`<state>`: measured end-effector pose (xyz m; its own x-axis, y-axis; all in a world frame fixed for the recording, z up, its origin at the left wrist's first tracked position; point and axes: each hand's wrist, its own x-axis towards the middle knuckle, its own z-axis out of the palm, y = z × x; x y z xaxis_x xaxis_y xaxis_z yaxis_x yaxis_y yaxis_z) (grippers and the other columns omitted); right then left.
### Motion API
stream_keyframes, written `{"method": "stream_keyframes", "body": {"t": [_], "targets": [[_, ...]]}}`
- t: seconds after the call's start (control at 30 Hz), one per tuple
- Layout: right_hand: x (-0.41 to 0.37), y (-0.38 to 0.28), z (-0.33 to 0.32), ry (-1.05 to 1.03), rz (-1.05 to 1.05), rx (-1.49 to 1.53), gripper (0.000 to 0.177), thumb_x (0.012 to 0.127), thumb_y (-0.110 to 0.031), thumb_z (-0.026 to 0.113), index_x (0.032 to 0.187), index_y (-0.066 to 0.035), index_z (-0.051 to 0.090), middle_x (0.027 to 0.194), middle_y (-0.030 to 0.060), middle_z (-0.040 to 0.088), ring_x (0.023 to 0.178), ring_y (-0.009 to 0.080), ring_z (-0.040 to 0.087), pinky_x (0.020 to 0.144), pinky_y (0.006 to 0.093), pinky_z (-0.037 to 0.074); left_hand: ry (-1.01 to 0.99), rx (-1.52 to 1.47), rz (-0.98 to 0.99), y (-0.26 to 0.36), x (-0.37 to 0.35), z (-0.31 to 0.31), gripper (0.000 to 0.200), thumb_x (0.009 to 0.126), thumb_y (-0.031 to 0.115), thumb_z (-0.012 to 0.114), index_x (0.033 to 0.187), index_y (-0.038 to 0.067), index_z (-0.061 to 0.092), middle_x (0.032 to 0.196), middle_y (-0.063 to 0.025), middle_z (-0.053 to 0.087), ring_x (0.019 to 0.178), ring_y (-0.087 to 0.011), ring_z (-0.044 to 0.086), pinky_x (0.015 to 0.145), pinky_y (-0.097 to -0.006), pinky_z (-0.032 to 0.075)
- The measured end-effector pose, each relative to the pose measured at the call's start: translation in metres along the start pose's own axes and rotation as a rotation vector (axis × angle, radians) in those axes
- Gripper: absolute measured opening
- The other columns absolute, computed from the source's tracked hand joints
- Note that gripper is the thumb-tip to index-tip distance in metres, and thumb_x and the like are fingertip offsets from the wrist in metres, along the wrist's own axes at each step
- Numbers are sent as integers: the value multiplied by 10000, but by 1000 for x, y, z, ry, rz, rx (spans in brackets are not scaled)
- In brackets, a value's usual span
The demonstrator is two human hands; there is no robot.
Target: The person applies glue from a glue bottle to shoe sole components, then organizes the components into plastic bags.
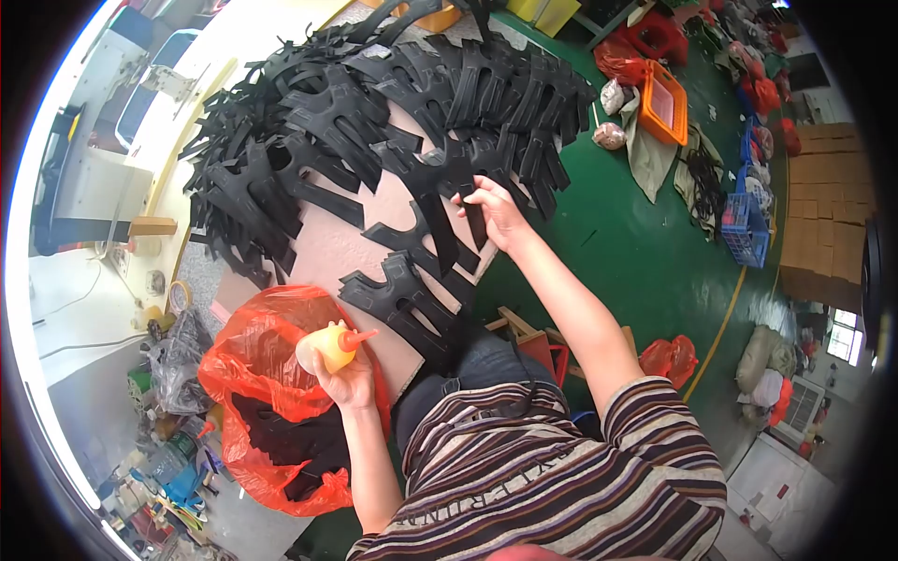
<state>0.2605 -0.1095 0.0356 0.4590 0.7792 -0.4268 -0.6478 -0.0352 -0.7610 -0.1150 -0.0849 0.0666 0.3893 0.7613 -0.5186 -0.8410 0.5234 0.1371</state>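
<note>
My left hand (344, 376) is wrapped round a yellow squeeze bottle (329, 346) with a red nozzle that points right. My right hand (498, 215) pinches a black cut fabric piece (443, 182) by its edge, over the right side of the pink board (337, 234). Below it, near my lap, another forked black piece (400, 301) lies flat on the board. Many similar black pieces (327, 103) overlap in a thick heap along the board's far and left sides.
An open red plastic bag (267, 327) with black cloth inside stands at the left. An orange basket (662, 103) and a blue crate (745, 229) are on the green floor at the right. A tape roll (180, 296) lies left of the board.
</note>
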Motion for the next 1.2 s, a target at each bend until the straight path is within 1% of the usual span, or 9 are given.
{"method": "stream_keyframes", "body": {"t": [0.43,0.73,0.83,0.9,0.97,1.03,1.07,1.17,1.2], "targets": [[81,13,33,40,59,90,220,793,-32,583,1012,-32,602,908,126,704,717,218,678,735,338,566,28,-61,59,15,-9,-12,553,922,228,684,1380,14,459,1351,-100,575,1278,-268,540,1064,-453,484],[122,1,37,73,9,147,174,765,-11,581,938,-31,574,880,147,695,697,238,676,708,355,565,37,-79,20,6,2,-7,562,906,229,701,1355,-13,465,1332,-168,575,1245,-289,558,1047,-472,492],[166,-22,40,70,24,112,148,764,-2,567,907,-33,544,887,157,695,684,251,672,666,367,552,57,-34,23,4,3,0,594,903,240,698,1371,-13,434,1327,-148,565,1236,-292,560,1059,-466,489],[200,-41,48,38,4,78,203,766,-4,567,967,-22,539,896,164,703,670,245,669,665,381,553,38,-34,2,4,3,4,603,904,252,695,1375,-14,428,1321,-156,566,1230,-291,563,1060,-465,488],[228,-58,53,-21,-75,-96,462,756,-105,645,1186,19,534,1011,194,695,804,288,682,713,409,559,38,-27,-1,3,3,8,608,907,261,691,1378,-14,424,1316,-163,566,1227,-290,564,1061,-464,486],[245,-64,58,312,-170,-703,822,711,-235,731,1415,31,402,1177,226,644,994,326,656,838,411,544,69,-10,5,2,0,14,609,910,268,686,1381,-14,421,1313,-169,566,1226,-291,564,1063,-464,484],[285,-45,35,474,-302,-821,993,657,-315,780,1483,18,339,1306,223,580,1126,338,604,940,386,500,62,20,26,2,0,14,601,913,272,682,1375,-19,427,1317,-167,564,1238,-290,556,1066,-462,480],[242,-41,39,527,-495,-872,647,726,-293,758,1295,-39,584,1149,155,646,1039,290,637,924,379,499,54,26,21,6,7,4,602,911,265,685,1375,-23,430,1333,-161,555,1249,-290,550,1062,-459,482],[215,-30,36,391,-561,-909,548,750,-260,747,1237,-44,619,1095,138,648,977,269,645,886,369,515,33,-2,7,7,9,4,604,913,258,682,1381,-27,427,1350,-148,547,1279,-288,525,1082,-466,459]]}}
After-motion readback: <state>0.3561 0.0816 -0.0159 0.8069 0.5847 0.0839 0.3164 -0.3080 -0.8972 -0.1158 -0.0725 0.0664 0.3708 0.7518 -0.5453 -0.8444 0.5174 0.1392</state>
